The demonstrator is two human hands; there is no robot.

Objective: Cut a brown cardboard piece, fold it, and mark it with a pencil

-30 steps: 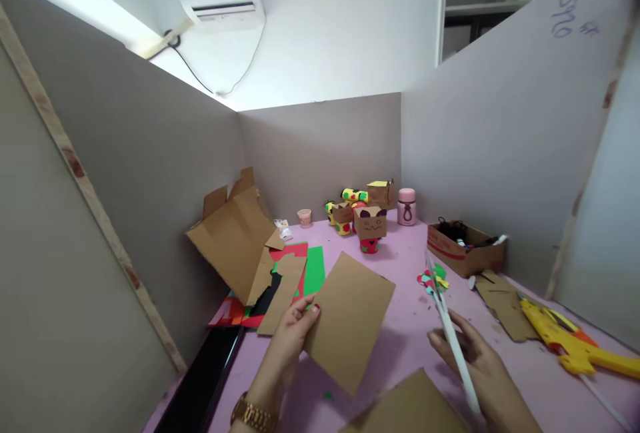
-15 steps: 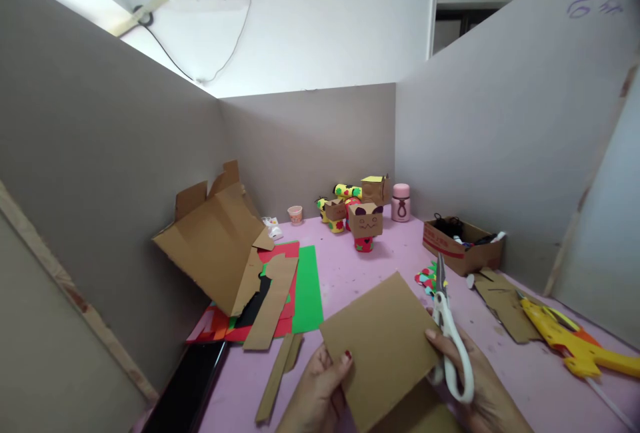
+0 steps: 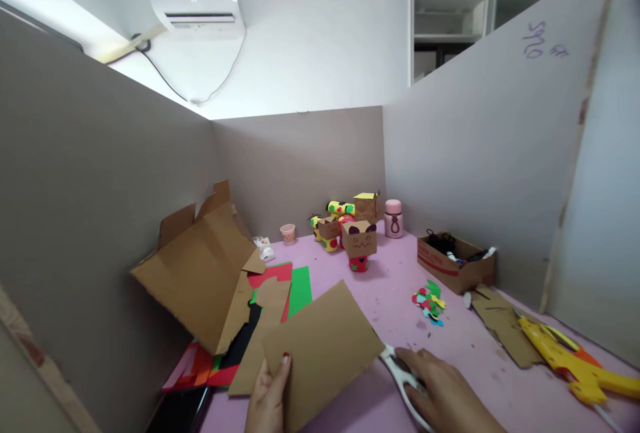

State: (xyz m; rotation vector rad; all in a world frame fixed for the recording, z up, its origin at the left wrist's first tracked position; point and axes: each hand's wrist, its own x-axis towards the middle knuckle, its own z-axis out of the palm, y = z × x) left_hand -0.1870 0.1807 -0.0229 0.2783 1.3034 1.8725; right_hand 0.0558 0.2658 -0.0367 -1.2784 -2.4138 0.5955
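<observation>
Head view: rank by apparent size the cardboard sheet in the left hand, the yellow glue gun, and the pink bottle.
1. cardboard sheet, though it is nearest the camera
2. yellow glue gun
3. pink bottle, though it is farthest back

A table [image 3: 380,300] fills the lower frame, walled by partitions on three sides. At bottom centre, a left hand [image 3: 267,400] holds a cardboard sheet [image 3: 320,350]; just right of it, a right hand [image 3: 443,390] rests on scissors [image 3: 400,370]. A flattened carton [image 3: 197,273] leans at left, above paper sheets [image 3: 280,286]. Cardboard figures [image 3: 350,230] stand at centre back. An open box [image 3: 455,260] sits right of centre, paper scraps [image 3: 427,300] before it, a glue gun [image 3: 575,360] at lower right.
</observation>
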